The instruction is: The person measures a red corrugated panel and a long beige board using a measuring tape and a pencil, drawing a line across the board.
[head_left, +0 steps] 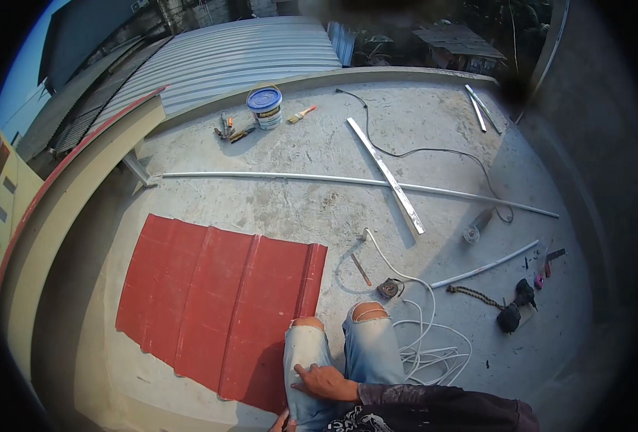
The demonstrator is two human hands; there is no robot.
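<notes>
Fingers of our right hand (pixel 324 381) lie spread on torn pale jeans (pixel 311 360), red ribbed metal roofing sheet (pixel 211 302) just left, ribs running away from us.

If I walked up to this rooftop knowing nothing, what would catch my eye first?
Most likely the red corrugated roofing sheet, lying flat on the grey concrete to the person's left. Next come the long white bars crossed across the middle, with a white bucket at the far edge. Up close, a hand rests on the thigh of torn light jeans, beside loose white cable.
</notes>
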